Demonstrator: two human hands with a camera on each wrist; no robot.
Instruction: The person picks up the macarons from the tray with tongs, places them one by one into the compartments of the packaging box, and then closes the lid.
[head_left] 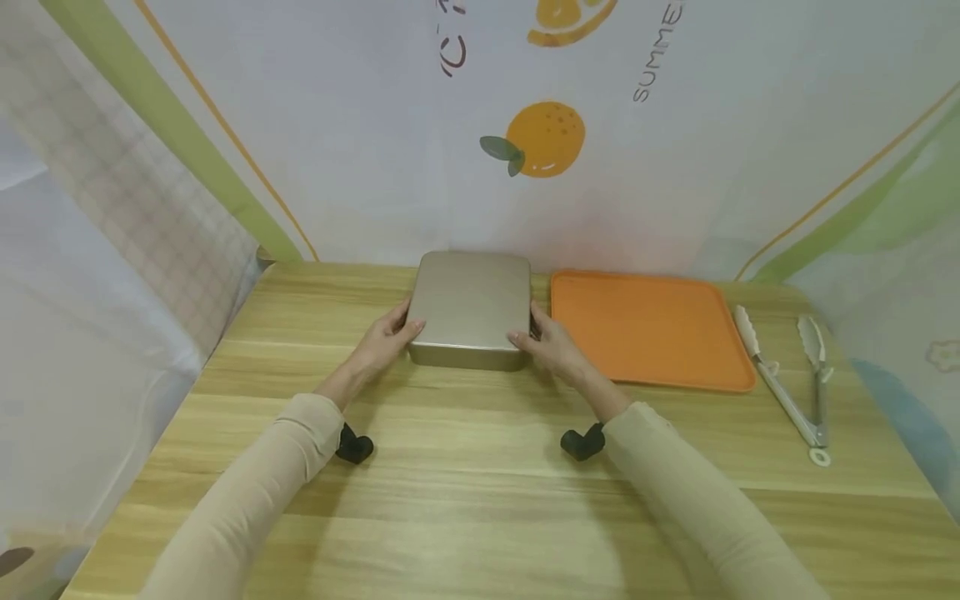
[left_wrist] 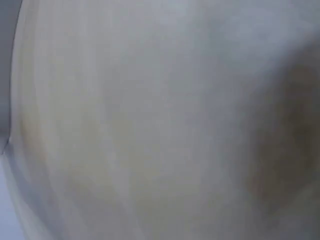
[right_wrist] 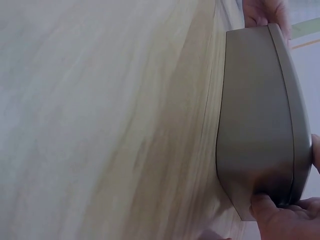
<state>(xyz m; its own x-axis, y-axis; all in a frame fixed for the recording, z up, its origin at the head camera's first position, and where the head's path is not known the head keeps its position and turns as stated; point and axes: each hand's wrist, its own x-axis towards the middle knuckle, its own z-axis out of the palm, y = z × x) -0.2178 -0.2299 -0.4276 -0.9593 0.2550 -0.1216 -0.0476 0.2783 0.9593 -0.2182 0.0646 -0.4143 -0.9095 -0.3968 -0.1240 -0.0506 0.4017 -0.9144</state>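
A square metal tin (head_left: 471, 300), champagne-coloured with rounded corners and a flat lid, sits at the back of the wooden table. My left hand (head_left: 378, 342) grips its left side, the thumb over the lid's front corner. On the opposite side, my right hand (head_left: 555, 343) holds the tin in the same way, thumb on the lid edge. A seam between lid and body runs along the tin (right_wrist: 255, 110) in the right wrist view, where fingers of both hands show at its ends. The left wrist view is a pale blur.
Right of the tin lies an orange tray (head_left: 652, 329). Spread metal tongs (head_left: 787, 400) with pale tips rest beyond it. Behind the table (head_left: 465, 517) hangs a white curtain (head_left: 375, 125) with fruit prints. Black wrist cameras (head_left: 355, 446) stick out near both sleeves.
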